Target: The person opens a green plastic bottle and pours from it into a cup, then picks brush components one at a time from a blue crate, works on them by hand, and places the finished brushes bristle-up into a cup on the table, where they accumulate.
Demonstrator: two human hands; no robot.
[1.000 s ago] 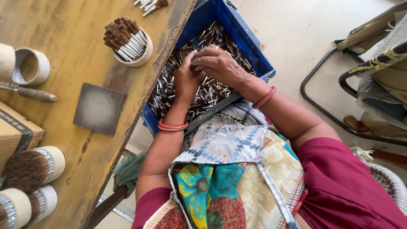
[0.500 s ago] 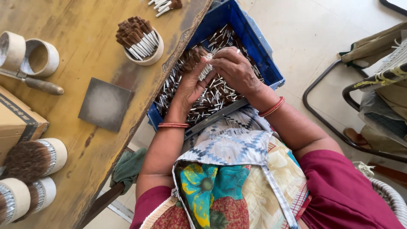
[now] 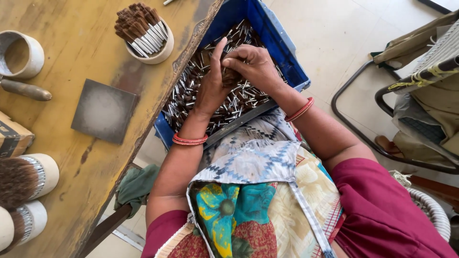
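Both hands meet over a blue plastic crate [image 3: 287, 62] in the upper middle of the frame. Left hand [image 3: 210, 88] stands edge-up with the thumb raised and the fingers curled around a small bundle of brown-bristled brush heads [image 3: 231, 76]; right hand [image 3: 253, 64] closes over the same bundle from the right, fingertips pinched at its top. How tightly either hand grips cannot be told, since the bundle is mostly hidden between them. The crate holds a loose heap of small metal-ferruled brush heads [image 3: 191, 91] and sits just beside the worn edge of a yellowed wooden table [image 3: 71, 157] that fills the left of the frame. Orange bangles circle both wrists. On the table, at the upper left, a white cup [image 3: 155, 50] stands packed with finished brush heads, bristles up; below it lies a dark square plate [image 3: 103, 111]. Further left are an empty round holder [image 3: 21, 55], a wooden-handled tool [image 3: 26, 90], and, at the lower left, large round brushes [image 3: 26, 179]. A patterned apron [image 3: 248, 191] fills the lower middle. As a judgement, the bundle looks easy to lose: a slack pinch could let pieces slide back into the heap, and the thin ferrule ends might prick the fingers.
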